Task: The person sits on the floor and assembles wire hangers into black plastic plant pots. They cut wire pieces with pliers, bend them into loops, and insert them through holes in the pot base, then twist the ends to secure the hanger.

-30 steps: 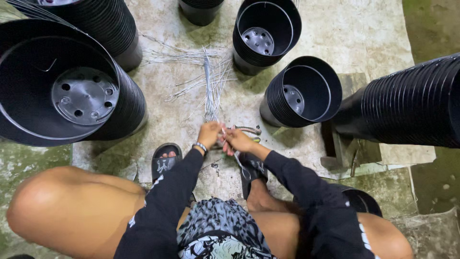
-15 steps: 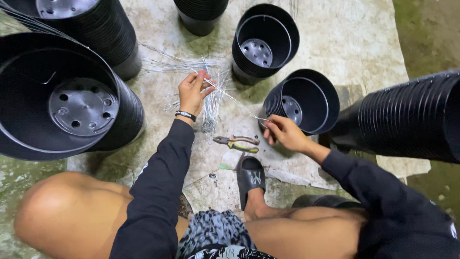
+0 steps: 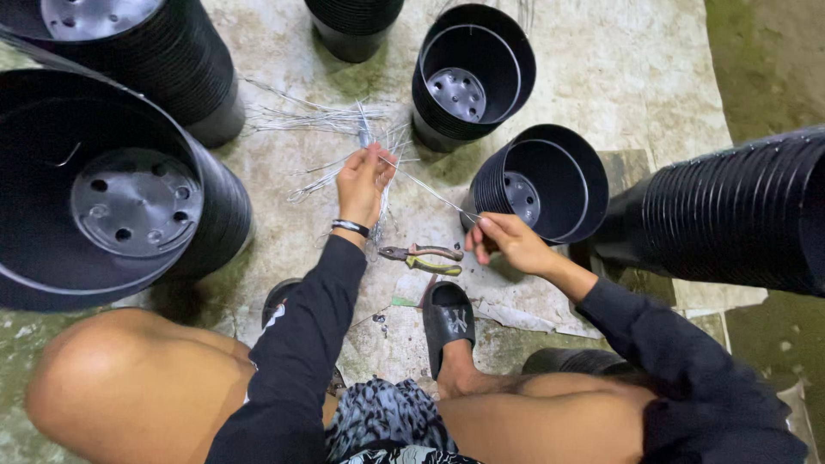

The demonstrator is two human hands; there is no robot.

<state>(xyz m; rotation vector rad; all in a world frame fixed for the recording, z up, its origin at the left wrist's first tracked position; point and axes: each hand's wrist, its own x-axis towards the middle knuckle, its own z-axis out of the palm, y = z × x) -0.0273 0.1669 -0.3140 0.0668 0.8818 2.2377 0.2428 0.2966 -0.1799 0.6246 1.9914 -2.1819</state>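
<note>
The big black pot point(image 3: 129, 198) at the left and the lying pot stack point(image 3: 739, 215) at the right were cut off by the frame edges, and the wire's ends were hidden inside both fists. The thin, pale grey wire point(image 3: 427, 191) ran straight and taut, slanting from upper left down to lower right, just above the ground cloth point(image 3: 619, 77) and in front of the tilted pot point(image 3: 550, 185). The left hand point(image 3: 363, 182) pinched its upper end over the loose wire bundle point(image 3: 331, 120); the right hand point(image 3: 509, 243) gripped its lower end with closed fingers. Pliers point(image 3: 423, 258) with pale green and brown handles lay on the cloth between the wrists, untouched.
</note>
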